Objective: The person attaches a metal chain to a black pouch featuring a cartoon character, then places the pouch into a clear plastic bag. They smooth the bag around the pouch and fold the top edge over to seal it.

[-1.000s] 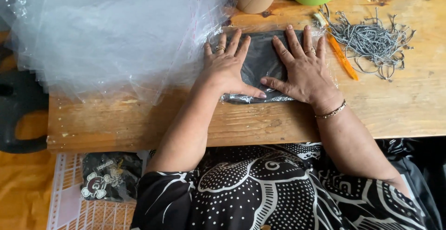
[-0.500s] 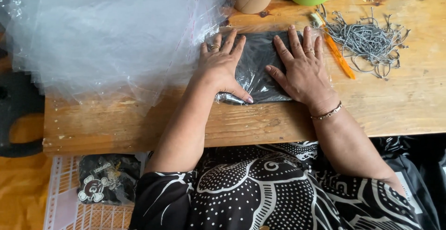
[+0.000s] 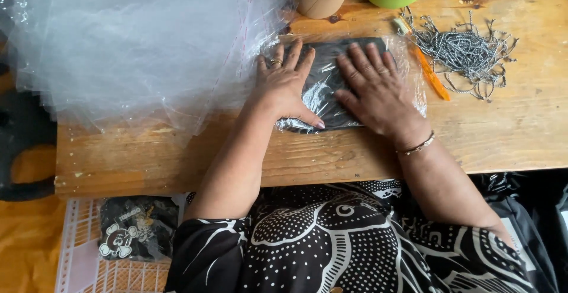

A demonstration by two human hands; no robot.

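Both hands lie flat with fingers spread, holding nothing: the left hand (image 3: 287,86) and right hand (image 3: 374,92) press the black bagged cloth (image 3: 326,83) directly beneath them on the counter (image 3: 509,127), its long axis running between them.

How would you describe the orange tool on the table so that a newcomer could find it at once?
Start at the wooden table and find the tangle of grey cords at its right. The orange tool lies slantwise between that tangle and the right hand. It is the only slim, bright orange thing there.
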